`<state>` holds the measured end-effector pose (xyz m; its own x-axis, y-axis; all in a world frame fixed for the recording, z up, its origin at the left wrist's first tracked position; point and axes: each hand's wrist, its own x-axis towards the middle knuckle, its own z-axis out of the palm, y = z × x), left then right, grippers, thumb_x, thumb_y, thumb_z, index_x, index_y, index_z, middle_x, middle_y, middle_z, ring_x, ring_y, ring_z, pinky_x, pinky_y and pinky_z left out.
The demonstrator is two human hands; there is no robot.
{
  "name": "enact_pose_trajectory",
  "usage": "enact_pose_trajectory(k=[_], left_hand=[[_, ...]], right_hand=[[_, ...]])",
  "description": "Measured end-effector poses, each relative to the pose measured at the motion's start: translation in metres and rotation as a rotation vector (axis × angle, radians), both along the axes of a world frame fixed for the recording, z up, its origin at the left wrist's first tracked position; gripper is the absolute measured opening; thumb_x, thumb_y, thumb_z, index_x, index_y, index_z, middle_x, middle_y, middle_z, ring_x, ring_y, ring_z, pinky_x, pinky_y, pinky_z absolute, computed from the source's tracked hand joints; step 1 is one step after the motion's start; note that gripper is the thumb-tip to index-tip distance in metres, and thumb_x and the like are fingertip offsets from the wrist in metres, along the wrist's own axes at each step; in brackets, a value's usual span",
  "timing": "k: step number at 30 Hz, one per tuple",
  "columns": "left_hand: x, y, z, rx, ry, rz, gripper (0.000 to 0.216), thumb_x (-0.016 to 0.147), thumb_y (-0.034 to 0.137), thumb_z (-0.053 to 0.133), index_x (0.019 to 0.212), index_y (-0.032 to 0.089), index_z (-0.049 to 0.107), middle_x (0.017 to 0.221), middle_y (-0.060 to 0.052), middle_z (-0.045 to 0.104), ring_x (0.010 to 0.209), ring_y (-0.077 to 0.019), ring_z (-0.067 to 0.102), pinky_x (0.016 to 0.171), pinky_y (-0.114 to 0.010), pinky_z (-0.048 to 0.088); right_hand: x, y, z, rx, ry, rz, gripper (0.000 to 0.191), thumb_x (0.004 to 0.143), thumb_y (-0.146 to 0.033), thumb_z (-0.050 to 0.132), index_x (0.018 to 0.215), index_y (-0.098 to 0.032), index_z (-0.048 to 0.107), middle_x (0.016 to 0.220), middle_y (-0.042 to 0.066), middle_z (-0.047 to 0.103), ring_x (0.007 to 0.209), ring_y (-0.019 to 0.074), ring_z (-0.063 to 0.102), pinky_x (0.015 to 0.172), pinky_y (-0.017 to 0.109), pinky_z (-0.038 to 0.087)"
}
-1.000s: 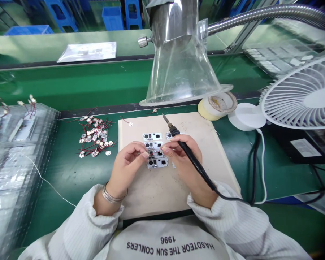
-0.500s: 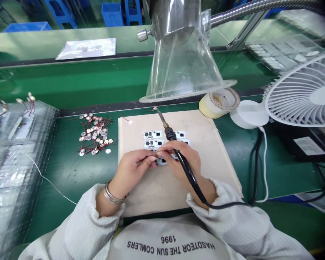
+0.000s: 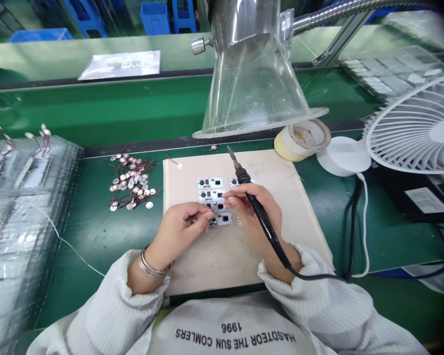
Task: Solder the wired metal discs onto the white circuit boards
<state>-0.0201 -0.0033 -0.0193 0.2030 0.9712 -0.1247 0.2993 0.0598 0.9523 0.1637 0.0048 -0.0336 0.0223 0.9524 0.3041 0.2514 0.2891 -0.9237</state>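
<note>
Several small white circuit boards (image 3: 210, 183) lie in rows on a beige work mat (image 3: 281, 197). My left hand (image 3: 181, 227) is pinched at the lowest board (image 3: 224, 219), fingertips closed on a small wired part I can barely make out. My right hand (image 3: 255, 212) grips a black soldering iron (image 3: 261, 217), its tip (image 3: 231, 153) pointing up and away toward the far mat edge, while the thumb and forefinger pinch near the boards. A black cable runs from the iron across my right sleeve.
A heap of round metal discs with red wires (image 3: 131, 182) lies left of the mat. Clear plastic trays (image 3: 18, 207) stand at the far left. A transparent fume funnel (image 3: 255, 93) hangs behind the mat, with a tape roll (image 3: 303, 140) and white fan (image 3: 418, 133) to the right.
Both hands stayed pinched over the boards. The soldering iron's tip swung left, then back right, and my right hand shifted slightly. The view moved a little.
</note>
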Motion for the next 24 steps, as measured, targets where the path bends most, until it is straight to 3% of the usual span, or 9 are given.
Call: enact_pose_trajectory(k=[8,15,21,24], left_hand=[[-0.001,-0.001,0.000,-0.001,-0.057,-0.028,0.016,0.085,0.029,0.064,0.079,0.018,0.074,0.059,-0.001,0.065,0.054,-0.0121,0.053,0.052,-0.021,0.041],[0.000,-0.001,-0.001,0.042,-0.012,-0.019,0.013,0.085,0.030,0.066,0.082,0.019,0.074,0.073,-0.003,0.072,0.065,-0.0146,0.062,0.062,-0.023,0.047],[0.000,-0.003,-0.002,0.128,0.014,-0.010,0.014,0.088,0.028,0.064,0.079,0.018,0.071,0.067,0.000,0.068,0.062,-0.0114,0.058,0.059,-0.021,0.045],[0.001,-0.005,-0.003,0.172,0.043,0.013,0.012,0.087,0.025,0.064,0.080,0.018,0.070,0.070,0.000,0.069,0.063,-0.0109,0.059,0.061,-0.021,0.047]], right_hand=[[0.000,0.001,0.005,-0.088,-0.014,0.191,0.017,0.085,-0.026,0.074,0.098,-0.026,0.064,0.094,-0.001,0.072,0.081,0.0139,0.072,0.073,0.027,0.062],[-0.005,-0.002,0.001,-0.062,-0.046,0.117,0.019,0.079,-0.018,0.075,0.091,-0.026,0.063,0.085,-0.002,0.069,0.074,0.0129,0.068,0.065,0.026,0.058],[-0.006,-0.003,-0.004,-0.074,0.166,0.135,0.028,0.080,-0.015,0.073,0.102,-0.027,0.060,0.082,-0.003,0.066,0.075,0.0126,0.067,0.067,0.026,0.057],[-0.006,-0.004,-0.007,-0.050,0.153,0.120,0.025,0.080,-0.015,0.074,0.098,-0.026,0.061,0.084,-0.003,0.065,0.076,0.0131,0.066,0.067,0.027,0.057]])
